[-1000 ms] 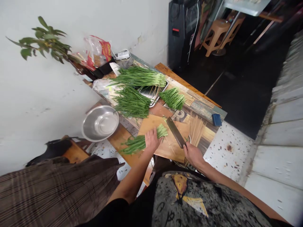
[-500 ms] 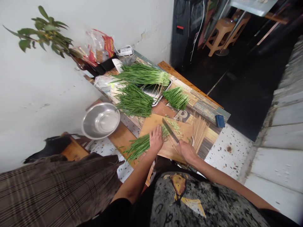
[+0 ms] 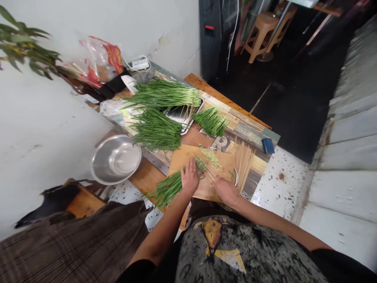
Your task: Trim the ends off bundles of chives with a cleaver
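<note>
My left hand (image 3: 190, 177) lies over a bunch of garlic chives (image 3: 167, 189), pinning it to the wooden cutting board (image 3: 180, 158). The chives' leafy ends hang past the board's left edge. My right hand (image 3: 226, 190) is closed round the handle of a knife (image 3: 206, 168), whose blade shows only as a thin line beside my left fingers. Small chopped pale stem pieces (image 3: 211, 157) are scattered on the board beyond the blade. Farther back on the table lie more chives: a long bunch (image 3: 167, 93), a leafy pile (image 3: 157, 129) and a short cut bundle (image 3: 210, 120).
Wooden skewers (image 3: 243, 161) lie right of the board, with a blue box (image 3: 268, 146) beyond. A steel basin (image 3: 98, 169) stands left. Behind the chives are a metal tray (image 3: 184, 131), plastic bags (image 3: 110, 108) and a power strip (image 3: 140, 63). Plaid cloth (image 3: 73, 239) is at lower left.
The view has shifted, so most things appear farther left. The knife blade has turned from showing its broad side to nearly edge-on. My left hand still presses the chives.
</note>
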A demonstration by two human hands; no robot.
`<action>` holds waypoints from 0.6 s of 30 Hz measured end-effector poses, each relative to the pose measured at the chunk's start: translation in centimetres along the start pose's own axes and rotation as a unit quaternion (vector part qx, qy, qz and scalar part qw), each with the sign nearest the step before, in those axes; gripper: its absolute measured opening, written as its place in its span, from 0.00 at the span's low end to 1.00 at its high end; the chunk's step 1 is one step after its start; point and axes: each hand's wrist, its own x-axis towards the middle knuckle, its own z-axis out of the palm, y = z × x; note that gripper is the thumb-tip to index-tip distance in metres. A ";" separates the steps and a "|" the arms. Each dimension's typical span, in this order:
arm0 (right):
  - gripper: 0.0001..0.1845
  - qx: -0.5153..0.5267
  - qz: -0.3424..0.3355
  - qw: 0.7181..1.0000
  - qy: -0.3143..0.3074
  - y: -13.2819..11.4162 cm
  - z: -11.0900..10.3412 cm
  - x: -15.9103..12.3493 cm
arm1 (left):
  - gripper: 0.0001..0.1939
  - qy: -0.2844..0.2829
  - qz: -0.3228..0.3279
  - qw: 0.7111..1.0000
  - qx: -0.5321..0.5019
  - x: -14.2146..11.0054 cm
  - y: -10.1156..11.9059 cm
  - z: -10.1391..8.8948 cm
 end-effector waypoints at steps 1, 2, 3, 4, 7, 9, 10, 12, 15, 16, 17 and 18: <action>0.14 -0.003 0.006 1.000 0.002 0.0 0.0 0.0 | 0.32 0.002 -0.001 1.000 0.006 0.0 0.0 0.0; 0.14 -0.006 0.010 1.000 0.003 -0.1 -0.1 -0.1 | 0.32 0.003 -0.002 1.000 0.012 0.0 0.0 0.0; 0.15 -0.006 0.011 1.000 0.003 0.0 -0.1 -0.1 | 0.32 0.002 -0.002 1.000 0.017 0.0 0.1 0.0; 0.15 -0.006 0.010 1.000 0.003 0.0 -0.1 -0.1 | 0.32 0.002 -0.001 1.000 0.021 0.0 0.1 -0.1; 0.15 -0.004 0.008 1.000 0.001 0.1 -0.1 -0.1 | 0.32 -0.002 0.003 1.000 0.029 0.0 0.2 -0.3; 0.15 -0.003 0.009 1.000 0.001 0.2 -0.1 0.0 | 0.32 -0.006 0.005 0.999 0.033 0.0 0.2 -0.4; 0.15 -0.002 0.008 1.000 0.002 0.2 -0.1 0.0 | 0.32 -0.008 0.006 0.999 0.035 0.0 0.2 -0.5; 0.15 0.000 0.007 1.000 0.002 0.3 -0.2 0.0 | 0.32 -0.011 0.006 0.999 0.039 0.0 0.2 -0.4; 0.15 0.003 0.004 1.000 -0.001 0.4 -0.3 0.1 | 0.32 -0.008 0.005 0.999 0.043 0.0 0.2 -0.3; 0.15 0.005 0.002 1.000 -0.003 0.5 -0.3 0.2 | 0.32 -0.006 0.007 0.999 0.044 0.0 0.2 -0.3; 0.15 0.006 0.002 1.000 -0.004 0.5 -0.3 0.3 | 0.32 -0.005 0.009 0.999 0.044 0.0 0.1 -0.3; 0.15 0.008 0.002 1.000 -0.006 0.6 -0.3 0.4 | 0.32 -0.004 0.011 0.999 0.043 0.0 0.1 -0.3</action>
